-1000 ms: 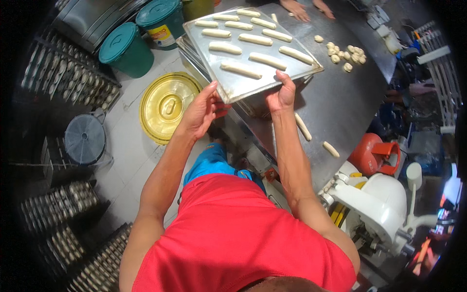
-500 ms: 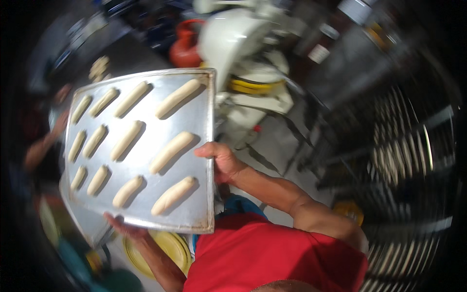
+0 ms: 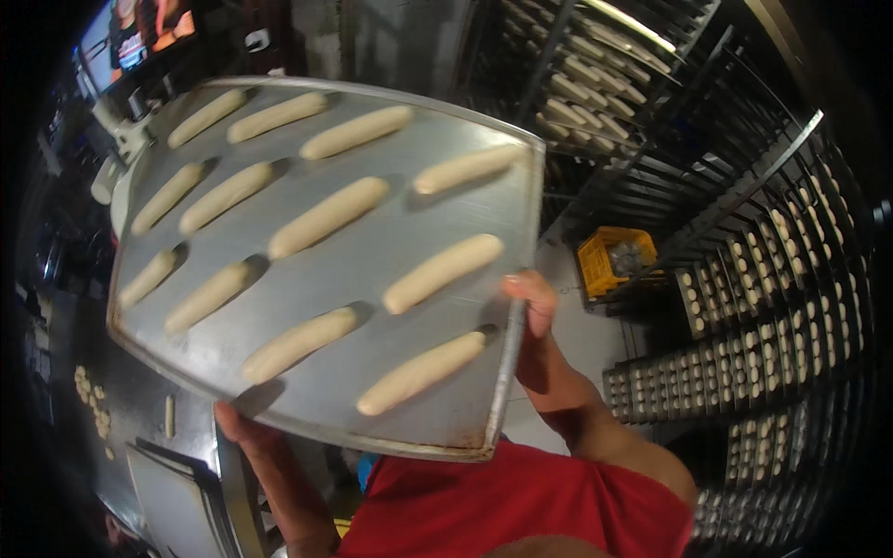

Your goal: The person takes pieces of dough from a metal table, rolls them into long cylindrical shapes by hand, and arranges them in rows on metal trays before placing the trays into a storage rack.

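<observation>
A metal baking tray (image 3: pixel 372 270) is held up in front of me, tilted, with several long pale dough rolls (image 3: pixel 327 218) lying on it in rows. My right hand (image 3: pixel 533 299) grips the tray's right edge, its thumb over the rim and the other fingers hidden beneath. At the near-left edge my left hand (image 3: pixel 244 430) supports the tray; its thumb shows by the rim, while the remaining fingers are out of sight underneath.
Tall dark racks (image 3: pixel 688 177) loaded with trays of dough pieces stand at the right. A yellow crate (image 3: pixel 616 260) sits on the floor beside them. At the left is a metal worktable (image 3: pixel 84 335) with small dough pieces (image 3: pixel 93 400); stacked trays (image 3: pixel 172 493) stand near it. A screen (image 3: pixel 130 37) glows at far left.
I have turned to the right with the tray, and the racks now fill more of the view. The tray appears larger and closer; both hands keep hold of it.
</observation>
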